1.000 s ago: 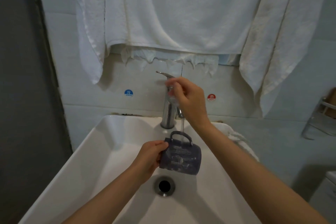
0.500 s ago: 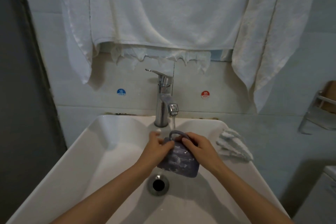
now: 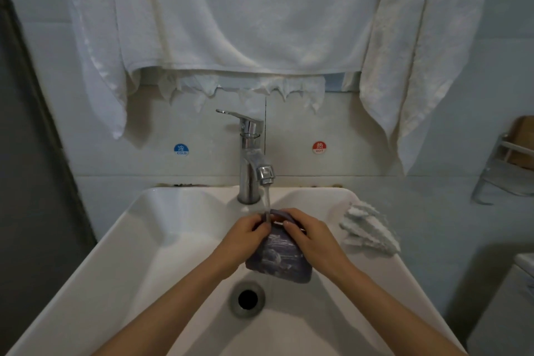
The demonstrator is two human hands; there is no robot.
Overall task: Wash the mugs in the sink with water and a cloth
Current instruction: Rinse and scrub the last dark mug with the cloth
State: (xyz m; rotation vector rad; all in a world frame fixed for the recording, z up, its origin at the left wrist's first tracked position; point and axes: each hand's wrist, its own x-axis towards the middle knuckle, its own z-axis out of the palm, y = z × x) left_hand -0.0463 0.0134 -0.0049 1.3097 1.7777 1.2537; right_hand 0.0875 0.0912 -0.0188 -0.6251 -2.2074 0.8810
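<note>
A dark grey-purple mug (image 3: 278, 259) with a pale print lies on its side over the white sink (image 3: 150, 246), handle up, under the water stream from the chrome faucet (image 3: 250, 159). My left hand (image 3: 245, 237) grips the mug's left side, its fingers at the handle. My right hand (image 3: 310, 235) holds the right side, with fingers curled over the handle. A white cloth (image 3: 368, 230) lies folded on the sink's right rim, apart from both hands.
The drain (image 3: 247, 299) sits just below the mug. White towels (image 3: 239, 14) hang on the wall above the faucet. A metal rack (image 3: 505, 170) is mounted at the right. A grey wall or door edge runs down the left.
My right hand left the faucet lever and came down onto the mug's handle. Water now runs onto the mug. Both hands hold the mug under the stream.
</note>
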